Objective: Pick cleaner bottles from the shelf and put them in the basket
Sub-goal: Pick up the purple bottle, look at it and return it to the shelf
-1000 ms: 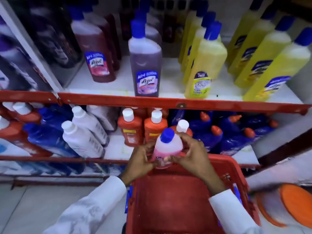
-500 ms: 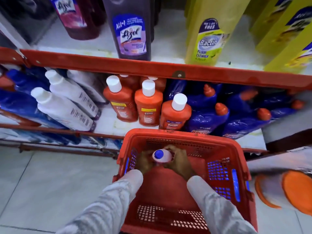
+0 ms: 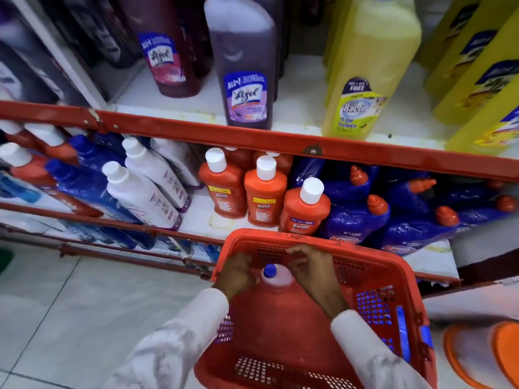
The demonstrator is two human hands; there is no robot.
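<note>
A pink cleaner bottle (image 3: 278,278) with a blue cap stands upright inside the red basket (image 3: 373,279), close to its far wall. My left hand (image 3: 238,272) rests against the bottle's left shoulder and my right hand (image 3: 313,272) against its right shoulder. The fingers of both hands are curled near the cap. The hands hide the bottle's body. More cleaner bottles stand on the shelf: orange Bactin bottles (image 3: 264,192), a purple Lizol bottle (image 3: 244,68) and a yellow Bactin bottle (image 3: 368,68).
Red shelf rails (image 3: 365,155) run across the front of each shelf level. White bottles (image 3: 140,192) and blue bottles (image 3: 356,220) lean on the lower shelf. The basket sits on a pale tiled floor (image 3: 70,304). Orange-rimmed lids (image 3: 477,357) lie at the right.
Both hands brought the pink bottle down from above the rim into the basket. The view has tilted down and moved closer to the shelf.
</note>
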